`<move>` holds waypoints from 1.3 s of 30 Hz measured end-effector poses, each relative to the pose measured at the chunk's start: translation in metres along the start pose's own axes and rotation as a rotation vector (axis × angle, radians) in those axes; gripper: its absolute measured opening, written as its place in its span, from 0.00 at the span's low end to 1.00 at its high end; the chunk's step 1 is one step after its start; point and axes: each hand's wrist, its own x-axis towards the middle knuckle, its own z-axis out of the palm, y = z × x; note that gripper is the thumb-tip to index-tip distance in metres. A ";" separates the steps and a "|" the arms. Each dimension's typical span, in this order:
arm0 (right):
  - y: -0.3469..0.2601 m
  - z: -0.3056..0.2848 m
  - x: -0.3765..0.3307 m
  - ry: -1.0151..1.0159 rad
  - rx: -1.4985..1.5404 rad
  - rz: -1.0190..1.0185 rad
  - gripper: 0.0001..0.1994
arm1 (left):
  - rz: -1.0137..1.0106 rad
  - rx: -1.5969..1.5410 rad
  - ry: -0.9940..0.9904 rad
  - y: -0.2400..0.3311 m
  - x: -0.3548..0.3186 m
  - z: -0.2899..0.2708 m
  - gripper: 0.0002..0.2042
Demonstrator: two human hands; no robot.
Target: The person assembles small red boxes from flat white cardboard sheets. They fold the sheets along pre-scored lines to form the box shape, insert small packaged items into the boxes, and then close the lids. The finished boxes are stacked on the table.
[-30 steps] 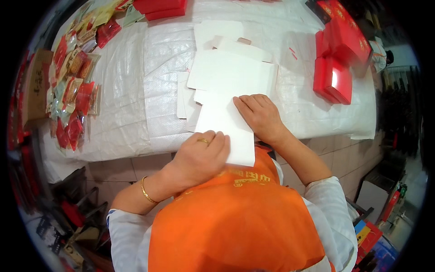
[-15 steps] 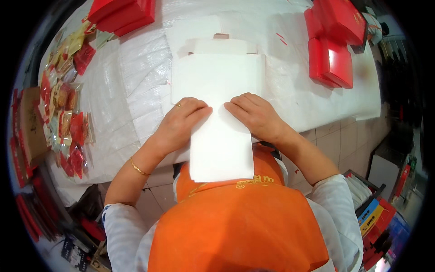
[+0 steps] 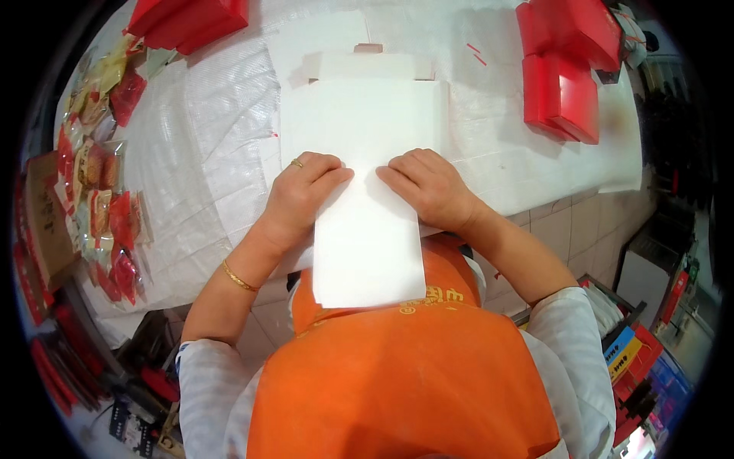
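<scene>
A flat white cardboard box blank (image 3: 368,245) lies partly on the table, its narrower near panel reaching past the edge to my orange apron (image 3: 397,367). At the far end it has side flaps and a small brownish tab (image 3: 368,48). My left hand (image 3: 303,191) grips the left edge near the blank's middle, fingers curled and thumb on top. Opposite it, my right hand (image 3: 430,187) grips the right edge in the same way. The fingertips under the card are hidden.
Red boxes (image 3: 562,96) are stacked at the far right, with more red boxes (image 3: 187,23) at the far left. Several wrapped food packets (image 3: 103,191) line the left side of the white-covered table (image 3: 206,176). A brown carton (image 3: 50,222) stands at the left edge.
Both hands have shifted slightly up in the view, still at the blank's edges. The table and its things appear slightly shifted in the view.
</scene>
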 end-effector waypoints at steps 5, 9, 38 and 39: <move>0.004 0.000 0.001 0.018 0.022 0.058 0.16 | -0.052 0.012 0.047 -0.005 -0.003 0.006 0.16; 0.009 -0.011 0.010 -0.047 0.278 0.319 0.16 | -0.200 -0.117 0.065 -0.010 0.006 0.002 0.11; -0.031 -0.012 -0.011 0.176 0.197 0.109 0.14 | 0.101 0.080 0.208 0.002 -0.014 -0.002 0.13; -0.033 -0.006 -0.017 0.178 0.186 0.093 0.14 | 0.126 0.067 0.174 0.014 -0.014 -0.008 0.13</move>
